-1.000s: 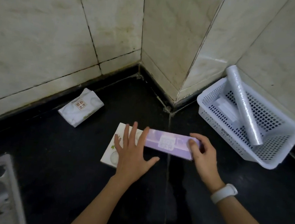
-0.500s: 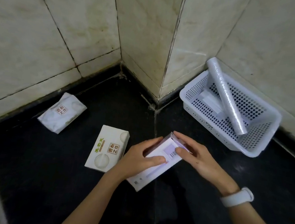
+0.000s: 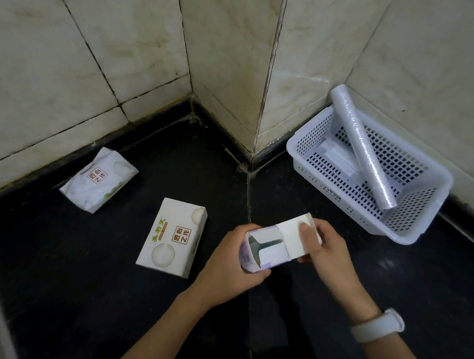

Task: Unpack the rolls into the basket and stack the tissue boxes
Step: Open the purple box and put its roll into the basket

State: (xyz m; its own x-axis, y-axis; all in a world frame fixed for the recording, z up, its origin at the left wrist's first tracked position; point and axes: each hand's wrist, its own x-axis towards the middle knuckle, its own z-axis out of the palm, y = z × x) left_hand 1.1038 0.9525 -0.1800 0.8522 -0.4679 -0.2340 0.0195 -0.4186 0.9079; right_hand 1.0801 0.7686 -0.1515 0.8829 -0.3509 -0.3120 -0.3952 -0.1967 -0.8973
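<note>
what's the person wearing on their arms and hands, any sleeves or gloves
No gloves and no sleeves in view: both forearms are bare to the frame's edge. The left hand wears nothing. The right hand has a smooth white wristband with rounded edges on its wrist. No rings are visible.

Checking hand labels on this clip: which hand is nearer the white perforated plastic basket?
Right. The right hand holds the purple carton's open flap just in front of the white perforated plastic basket; the left hand grips the carton's other side, farther away.
</note>
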